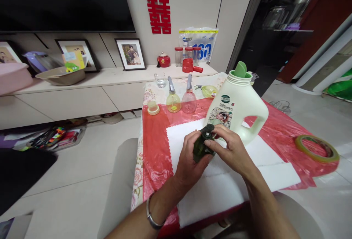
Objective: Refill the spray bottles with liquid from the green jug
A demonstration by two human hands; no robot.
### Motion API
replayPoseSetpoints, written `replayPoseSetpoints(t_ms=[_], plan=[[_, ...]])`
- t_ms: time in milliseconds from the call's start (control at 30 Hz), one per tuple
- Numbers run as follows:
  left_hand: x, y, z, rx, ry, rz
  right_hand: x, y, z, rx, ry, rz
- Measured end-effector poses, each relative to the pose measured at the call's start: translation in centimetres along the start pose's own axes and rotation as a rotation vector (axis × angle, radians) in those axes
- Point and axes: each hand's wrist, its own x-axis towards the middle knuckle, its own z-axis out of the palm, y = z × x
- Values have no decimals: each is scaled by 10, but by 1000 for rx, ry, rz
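Observation:
My left hand (190,158) is wrapped round a small dark green spray bottle (201,146) held over a white cloth (233,180). My right hand (231,147) pinches the bottle's dark spray head from the right. Just behind my hands stands a large pale green detergent jug (238,109) with an open neck and a green funnel (239,69) in it. Further back stand a yellow spray bottle (173,99) and a pink spray bottle (189,98), both upright.
A red plastic sheet (154,147) covers the small table. A cap (153,108) lies at its back left, a tape roll (316,147) at the right, a glass (160,80) and a third small yellowish bottle (209,91) behind. A low cabinet (82,84) holds photo frames, bowls and jars.

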Motion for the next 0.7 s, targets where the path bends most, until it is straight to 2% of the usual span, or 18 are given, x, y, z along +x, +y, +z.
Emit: replayPoseSetpoints(t_ms=[367,600,700], plan=[[2,3,1,-6,31,38,2,-4,8,-123,130,-11],[4,4,1,17,23,34,0,-6,-2,-110,-9,3],[4,4,1,5,24,30,0,-6,-2,-81,-22,-17]])
